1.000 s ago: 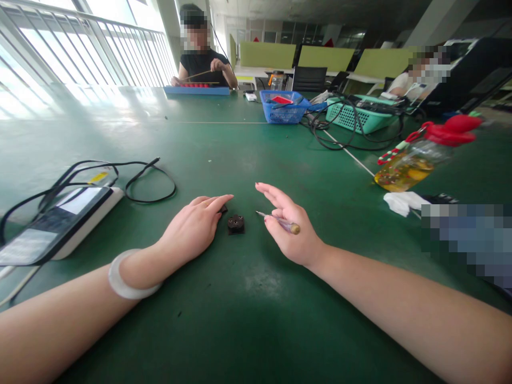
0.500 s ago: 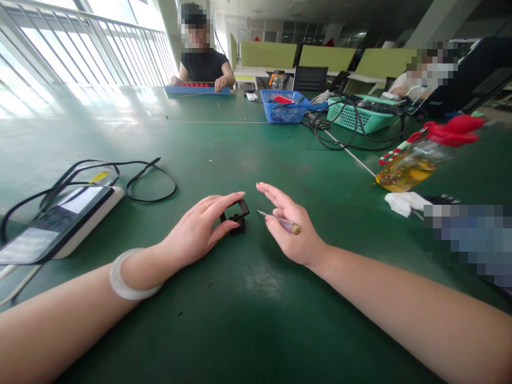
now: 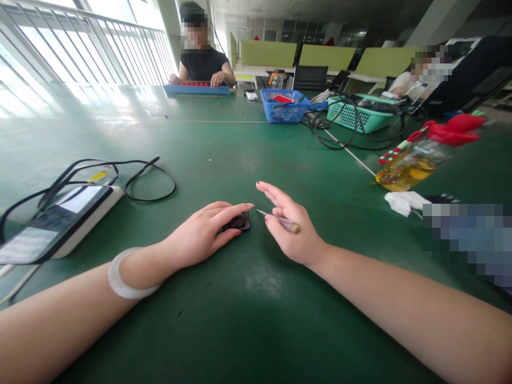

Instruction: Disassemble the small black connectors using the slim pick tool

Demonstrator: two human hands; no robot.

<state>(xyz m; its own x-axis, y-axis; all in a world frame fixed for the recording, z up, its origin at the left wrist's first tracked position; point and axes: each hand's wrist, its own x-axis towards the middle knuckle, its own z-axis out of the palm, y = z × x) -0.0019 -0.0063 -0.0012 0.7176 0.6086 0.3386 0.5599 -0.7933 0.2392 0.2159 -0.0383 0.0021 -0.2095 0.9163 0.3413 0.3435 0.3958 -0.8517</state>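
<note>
Near the middle of the green table [image 3: 256, 320], my left hand [image 3: 206, 229] has its thumb and fingers around a small black part [image 3: 245, 221] that lies low on the tabletop. Its frame and base are together, partly covered by my fingers. My right hand [image 3: 298, 234] rests just to the right, closed on a slim screwdriver [image 3: 286, 223] with a pale translucent handle. The screwdriver's thin tip points left toward the black part without touching it. The fingers above the tool are stretched out.
At the left lies a white device [image 3: 60, 224] with black cables [image 3: 152, 197]. A red-lidded bottle [image 3: 416, 160] and white cloth [image 3: 404, 202] stand right. Further back are a blue basket [image 3: 284, 112], a green basket [image 3: 360, 117] and a person [image 3: 204, 66] with a blue tray [image 3: 196, 89].
The black frame, tilted up in my left hand before, is now down flat on the black base. My left fingers have lowered with it. My right hand has stayed in place.
</note>
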